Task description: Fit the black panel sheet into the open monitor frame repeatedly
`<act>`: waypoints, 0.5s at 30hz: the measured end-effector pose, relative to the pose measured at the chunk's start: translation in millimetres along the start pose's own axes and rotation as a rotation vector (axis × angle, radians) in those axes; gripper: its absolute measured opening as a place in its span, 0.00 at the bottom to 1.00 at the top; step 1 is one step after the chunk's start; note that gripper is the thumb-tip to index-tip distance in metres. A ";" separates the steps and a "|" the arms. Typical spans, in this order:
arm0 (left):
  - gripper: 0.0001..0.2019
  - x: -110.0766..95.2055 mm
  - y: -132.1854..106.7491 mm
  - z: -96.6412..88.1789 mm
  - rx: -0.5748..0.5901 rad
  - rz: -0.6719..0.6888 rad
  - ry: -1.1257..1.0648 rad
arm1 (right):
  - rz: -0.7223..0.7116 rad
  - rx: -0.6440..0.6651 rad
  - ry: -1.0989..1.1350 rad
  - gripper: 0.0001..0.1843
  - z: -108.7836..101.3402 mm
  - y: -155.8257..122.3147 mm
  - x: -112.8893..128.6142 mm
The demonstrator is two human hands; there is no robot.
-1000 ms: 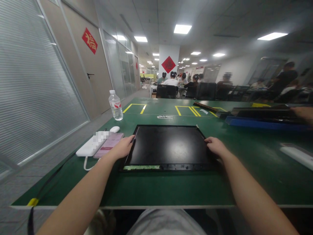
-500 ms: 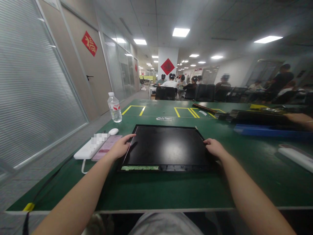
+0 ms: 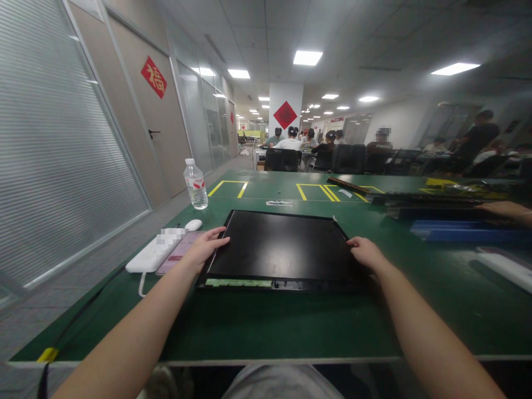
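A black flat screen panel (image 3: 278, 244) lies face up on the green table (image 3: 282, 327) in front of me. Along its near edge a strip of green circuit board (image 3: 239, 283) is exposed. My left hand (image 3: 206, 246) grips the panel's left edge, thumb on the face side and some fingers hidden beneath. At the opposite edge, my right hand (image 3: 366, 253) is closed on the frame, its fingertips partly out of sight under the rim.
To the left are a water bottle (image 3: 195, 184), a white power strip (image 3: 152, 252), a phone (image 3: 180, 252) and a white mouse (image 3: 193, 225). At right, a co-worker's hand (image 3: 505, 211) touches dark long parts near a blue piece (image 3: 469, 231). People sit at tables behind.
My left thumb and fingers have shifted on the panel's left edge. The panel has moved slightly. At right, the co-worker's dark and blue parts have moved.
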State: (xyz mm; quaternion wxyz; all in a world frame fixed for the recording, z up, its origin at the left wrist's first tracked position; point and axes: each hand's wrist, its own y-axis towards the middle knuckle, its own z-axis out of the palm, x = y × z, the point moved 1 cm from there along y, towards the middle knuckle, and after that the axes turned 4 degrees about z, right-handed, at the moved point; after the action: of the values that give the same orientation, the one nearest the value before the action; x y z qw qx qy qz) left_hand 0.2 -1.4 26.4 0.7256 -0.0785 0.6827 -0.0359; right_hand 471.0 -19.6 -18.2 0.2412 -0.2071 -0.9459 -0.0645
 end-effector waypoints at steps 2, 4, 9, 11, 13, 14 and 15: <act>0.36 1.7 0.9 -0.8 0.036 -0.053 -0.046 | -0.004 0.001 -0.002 0.23 0.4 0.4 -0.5; 0.40 2.9 1.6 -1.8 0.077 -0.083 -0.081 | 0.003 0.001 -0.001 0.22 0.2 0.3 -0.5; 0.39 1.4 -2.2 0.2 0.134 -0.109 -0.099 | 0.012 0.009 -0.017 0.22 -1.8 -1.4 0.6; 0.38 -0.4 -5.7 2.8 0.129 -0.115 -0.071 | 0.004 0.003 -0.030 0.22 -2.5 -2.1 1.3; 0.36 -2.1 -8.8 5.2 0.100 -0.116 -0.036 | 0.003 -0.001 -0.036 0.22 -2.9 -2.5 2.0; 0.35 -2.8 -10.0 6.3 0.088 -0.115 -0.025 | 0.004 0.000 -0.038 0.22 -2.9 -2.7 2.4; 0.33 -3.4 -10.8 7.1 0.082 -0.111 -0.021 | 0.004 0.000 -0.039 0.22 -2.8 -2.8 2.7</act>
State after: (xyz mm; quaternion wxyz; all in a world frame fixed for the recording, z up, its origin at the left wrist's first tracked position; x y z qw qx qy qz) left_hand 7.6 -11.1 32.0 0.7324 -0.0867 0.6675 -0.1030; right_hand 468.9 -21.8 -14.5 0.2230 -0.2101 -0.9500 -0.0601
